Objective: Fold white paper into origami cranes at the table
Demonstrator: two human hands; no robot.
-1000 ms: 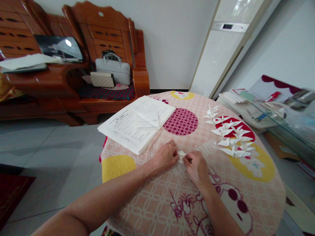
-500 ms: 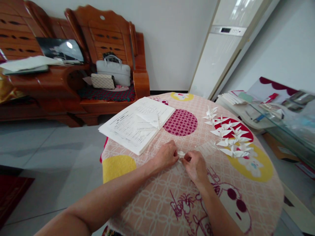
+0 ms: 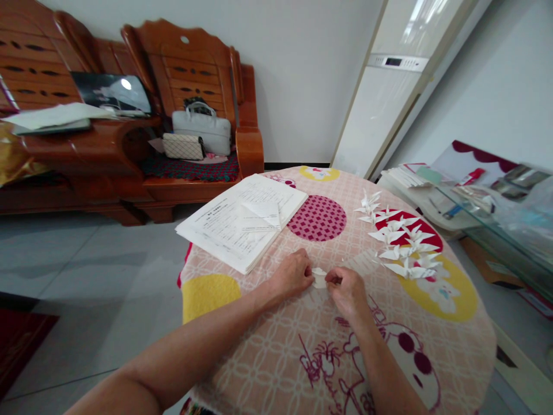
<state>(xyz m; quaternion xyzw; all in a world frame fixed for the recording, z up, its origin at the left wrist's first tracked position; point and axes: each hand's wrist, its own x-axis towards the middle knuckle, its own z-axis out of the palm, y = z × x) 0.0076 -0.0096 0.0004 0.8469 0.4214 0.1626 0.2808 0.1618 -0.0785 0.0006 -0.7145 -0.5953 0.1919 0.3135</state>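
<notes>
Between my hands, just above the tablecloth, is a small piece of folded white paper (image 3: 319, 279). My left hand (image 3: 294, 272) has its fingers closed at the paper's left edge. On the opposite edge, the thumb and fingers of my right hand (image 3: 347, 287) pinch the paper. Several white paper cranes (image 3: 404, 237) stand in a cluster on the right side of the table. To the left lies a stack of printed sheets (image 3: 224, 225), with a folded paper piece (image 3: 261, 214) on top.
A round table with a pink patterned tablecloth (image 3: 259, 357) lies under my hands. At the right stands a glass-topped side table (image 3: 496, 230) with various items. Behind are a wooden bench (image 3: 185, 63) holding bags (image 3: 203, 132) and a tall white air conditioner (image 3: 375, 109).
My right hand has shifted slightly to the right, leaving more of the folded paper showing between my hands. My left hand stays nearly in place. The camera view has tilted a little.
</notes>
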